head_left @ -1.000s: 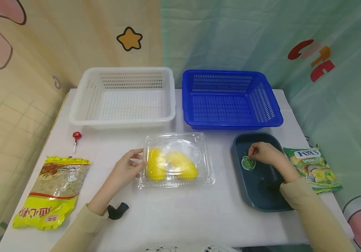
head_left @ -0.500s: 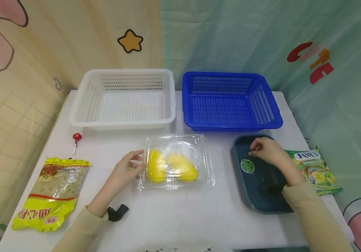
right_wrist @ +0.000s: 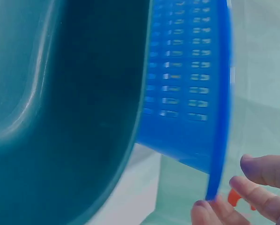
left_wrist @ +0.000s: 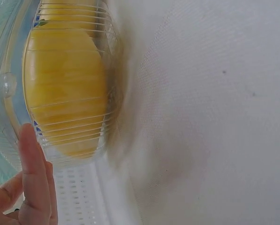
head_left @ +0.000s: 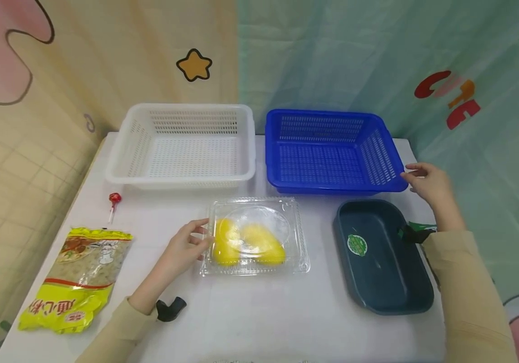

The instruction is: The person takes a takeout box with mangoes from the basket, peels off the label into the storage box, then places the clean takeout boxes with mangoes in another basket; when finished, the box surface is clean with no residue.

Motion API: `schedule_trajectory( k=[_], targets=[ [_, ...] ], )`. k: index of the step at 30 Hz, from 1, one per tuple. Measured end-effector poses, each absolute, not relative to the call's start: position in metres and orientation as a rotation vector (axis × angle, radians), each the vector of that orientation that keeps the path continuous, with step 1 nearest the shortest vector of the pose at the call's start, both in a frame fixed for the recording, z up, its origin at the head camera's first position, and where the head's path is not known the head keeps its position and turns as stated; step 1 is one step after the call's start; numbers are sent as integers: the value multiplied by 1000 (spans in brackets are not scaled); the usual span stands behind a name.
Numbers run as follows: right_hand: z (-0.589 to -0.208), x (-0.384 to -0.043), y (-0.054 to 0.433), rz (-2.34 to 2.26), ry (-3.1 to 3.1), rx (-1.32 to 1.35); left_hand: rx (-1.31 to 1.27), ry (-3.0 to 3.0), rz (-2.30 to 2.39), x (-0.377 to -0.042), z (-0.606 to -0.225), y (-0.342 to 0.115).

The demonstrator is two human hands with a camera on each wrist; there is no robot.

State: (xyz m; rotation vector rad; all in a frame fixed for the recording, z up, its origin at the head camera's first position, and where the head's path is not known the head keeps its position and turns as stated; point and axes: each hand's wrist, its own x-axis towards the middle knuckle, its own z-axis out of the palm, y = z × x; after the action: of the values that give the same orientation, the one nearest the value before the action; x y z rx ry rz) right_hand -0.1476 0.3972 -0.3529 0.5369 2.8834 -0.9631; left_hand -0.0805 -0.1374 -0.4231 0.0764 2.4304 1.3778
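Observation:
In the head view a clear plastic clamshell box with yellow mangoes or mango-like fruit inside lies mid-table. My left hand is at its left side, fingers fairly straight; in the left wrist view the fingers meet or nearly meet the box wall. My right hand is by the front right corner of a blue slotted basket. Its fingertips touch or almost touch the rim, thumb and fingers spread apart in the right wrist view. A dark teal tub with a round green sticker stands below that forearm.
A white slotted basket stands at the back left. On the left lie a red lollipop and a yellow pasta bag. A green packet is mostly hidden behind the right sleeve. Curtains hang close behind the table.
My right hand has left the inside of the teal tub and moved up and right to the blue basket's corner. The left hand stays by the box. The view has shifted slightly.

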Motion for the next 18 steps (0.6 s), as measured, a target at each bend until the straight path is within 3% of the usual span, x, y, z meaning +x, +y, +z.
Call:
schedule_trajectory(
  k=[18],
  targets=[
    [-383, -173, 415, -1260, 2746, 702, 79, 2437, 1340, -83, -426, -136]
  ],
)
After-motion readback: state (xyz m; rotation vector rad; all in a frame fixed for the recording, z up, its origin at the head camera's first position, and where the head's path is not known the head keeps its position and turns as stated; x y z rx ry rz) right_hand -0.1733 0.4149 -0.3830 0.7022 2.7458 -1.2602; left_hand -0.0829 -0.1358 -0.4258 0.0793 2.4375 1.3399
